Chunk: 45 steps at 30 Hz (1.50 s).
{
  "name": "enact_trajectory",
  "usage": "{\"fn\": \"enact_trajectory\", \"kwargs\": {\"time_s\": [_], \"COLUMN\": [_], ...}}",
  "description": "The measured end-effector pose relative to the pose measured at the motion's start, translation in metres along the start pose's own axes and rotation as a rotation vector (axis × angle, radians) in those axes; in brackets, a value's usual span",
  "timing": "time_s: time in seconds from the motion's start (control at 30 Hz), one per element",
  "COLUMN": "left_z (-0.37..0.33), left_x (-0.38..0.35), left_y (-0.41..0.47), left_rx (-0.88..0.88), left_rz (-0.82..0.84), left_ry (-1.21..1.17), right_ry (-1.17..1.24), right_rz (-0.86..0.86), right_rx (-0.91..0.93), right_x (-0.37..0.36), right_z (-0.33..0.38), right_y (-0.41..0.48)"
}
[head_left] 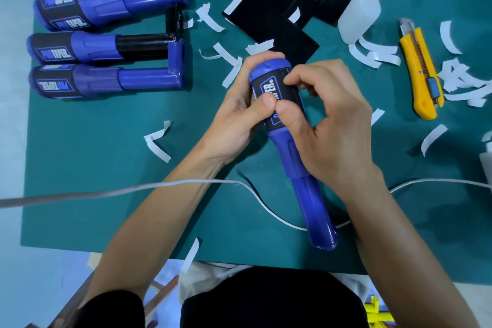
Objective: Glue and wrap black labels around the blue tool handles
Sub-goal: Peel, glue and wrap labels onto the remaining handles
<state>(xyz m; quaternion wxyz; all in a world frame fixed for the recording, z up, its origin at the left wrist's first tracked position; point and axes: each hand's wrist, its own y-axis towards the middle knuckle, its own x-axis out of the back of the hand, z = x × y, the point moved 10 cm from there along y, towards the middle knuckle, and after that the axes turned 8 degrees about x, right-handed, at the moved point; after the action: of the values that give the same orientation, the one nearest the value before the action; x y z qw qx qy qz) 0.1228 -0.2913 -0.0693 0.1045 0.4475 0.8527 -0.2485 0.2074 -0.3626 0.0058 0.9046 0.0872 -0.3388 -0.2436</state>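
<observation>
Over the table (106, 168), the left hand (237, 112) gripped the blue tool handle (306, 168) to steady it while the right hand (327, 120) pinched the black label (282, 93) around it, both thumbs pressing, likely to seat the glue.

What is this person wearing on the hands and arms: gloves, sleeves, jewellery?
No gloves, rings or watch on the left hand or right hand. A black sleeve ends near the left elbow; no sleeve shows on the right side.

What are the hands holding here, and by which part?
Both the left hand and right hand grip one blue tool handle at its far end, thumbs pressing the black label.
</observation>
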Motion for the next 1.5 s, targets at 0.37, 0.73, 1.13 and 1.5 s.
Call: {"fn": "enact_trajectory", "kwargs": {"time_s": [0.37,0.73,1.13,1.5], "left_z": [0.0,0.006,0.013,0.006], "left_x": [-0.001,-0.002,0.006,0.013], "left_y": [0.0,0.005,0.007,0.011], "left_rx": [-0.007,0.053,0.124,0.088], "left_rz": [0.012,0.099,0.203,0.109], "left_ry": [-0.015,-0.102,-0.307,-0.435], "right_ry": [0.026,0.18,-0.01,0.455], "right_rz": [0.0,-0.069,0.141,0.012], "right_rx": [0.016,-0.037,0.194,-0.319], "right_x": [-0.001,0.006,-0.02,-0.013], "right_z": [-0.001,-0.02,-0.008,-0.052], "right_y": [0.0,-0.003,-0.005,-0.013]}}
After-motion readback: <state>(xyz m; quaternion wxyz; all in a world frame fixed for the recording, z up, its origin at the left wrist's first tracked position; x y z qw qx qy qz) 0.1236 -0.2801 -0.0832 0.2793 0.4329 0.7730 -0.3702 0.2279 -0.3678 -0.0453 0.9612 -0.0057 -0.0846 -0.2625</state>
